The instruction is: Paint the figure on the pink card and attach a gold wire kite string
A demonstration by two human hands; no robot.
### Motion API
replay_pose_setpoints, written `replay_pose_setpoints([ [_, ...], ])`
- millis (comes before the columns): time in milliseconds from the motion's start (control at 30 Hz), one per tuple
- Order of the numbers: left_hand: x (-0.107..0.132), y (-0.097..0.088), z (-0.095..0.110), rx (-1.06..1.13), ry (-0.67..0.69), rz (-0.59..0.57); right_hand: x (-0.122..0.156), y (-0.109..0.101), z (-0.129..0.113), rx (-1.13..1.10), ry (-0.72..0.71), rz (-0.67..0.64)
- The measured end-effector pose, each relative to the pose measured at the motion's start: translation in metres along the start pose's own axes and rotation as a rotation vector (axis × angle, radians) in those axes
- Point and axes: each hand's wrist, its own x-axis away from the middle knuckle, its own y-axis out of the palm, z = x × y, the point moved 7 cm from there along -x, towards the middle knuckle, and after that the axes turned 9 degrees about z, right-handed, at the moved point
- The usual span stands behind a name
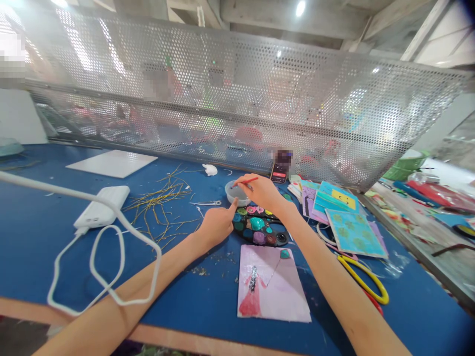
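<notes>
A thin red paintbrush (245, 182) is pinched in my right hand (261, 193), its tip over a small translucent bowl (237, 194) of cloudy liquid. My left hand (217, 225) is curled, with one finger pressed to the bowl's near rim. Directly in front of the bowl lies a black paint palette (243, 232) with turquoise, purple, pink and dark wells. Nearer to me is a square painted panel (282, 291) on a lilac ground. It shows a figure in a pink-red dress with a string leading to a teal diamond shape.
Wiry golden strands (156, 198) and a white power bank (102, 207) with a looping cable are at left. Behind them lies a white board (113, 163). Painted cards (356, 232) and yellow-handled scissors (365, 282) lie right. A phone (280, 168) leans against the perforated screen (222, 113).
</notes>
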Motion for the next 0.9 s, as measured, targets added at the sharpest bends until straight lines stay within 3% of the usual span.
replay_pose_setpoints([
  [167, 0.001, 0.0, 0.0, -0.004, -0.008, -0.003, 0.002, -0.012, 0.003, 0.205, 0.055, -0.074],
  [333, 0.002, -0.001, 0.002, -0.014, -0.005, -0.007, 0.0, -0.024, -0.001, 0.311, 0.043, -0.035],
  [433, 0.002, -0.003, 0.003, -0.007, -0.005, -0.021, 0.0, -0.017, 0.005, 0.214, 0.077, -0.012],
  [733, 0.002, -0.005, 0.004, -0.001, 0.0, -0.043, -0.001, 0.003, 0.015, -0.367, 0.089, 0.064],
  [900, 0.002, -0.005, 0.004, -0.004, 0.002, -0.046, -0.002, -0.002, 0.013, -0.416, 0.09, 0.094],
])
